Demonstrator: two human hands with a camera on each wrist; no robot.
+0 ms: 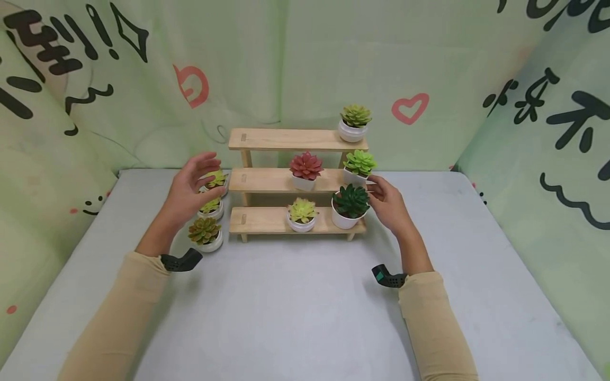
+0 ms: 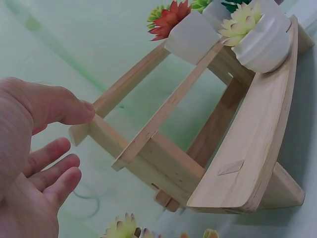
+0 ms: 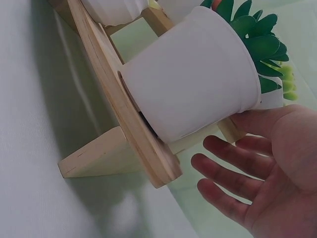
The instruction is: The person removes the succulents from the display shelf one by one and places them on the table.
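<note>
A three-tier wooden plant stand (image 1: pixel 267 225) stands at the table's far side with potted succulents on it. My right hand (image 1: pixel 387 203) is at its right end, fingers relaxed and apart. Its thumb lies beside the white pot of the dark green succulent (image 1: pixel 351 201); whether it touches is unclear. Next to that hand is the bright green succulent (image 1: pixel 359 163) on the middle tier. My left hand (image 1: pixel 190 182) hovers left of the stand, fingers loosely spread with nothing in them, above several small succulents, of which the nearest pot (image 1: pixel 206 234) shows best.
A red succulent (image 1: pixel 306 166) sits on the middle tier, a pale yellow-green one (image 1: pixel 302 211) on the bottom tier. Another green succulent (image 1: pixel 355 116) stands at the top tier's right end. Green printed cloth (image 1: pixel 305 63) hangs behind the white table (image 1: pixel 295 307).
</note>
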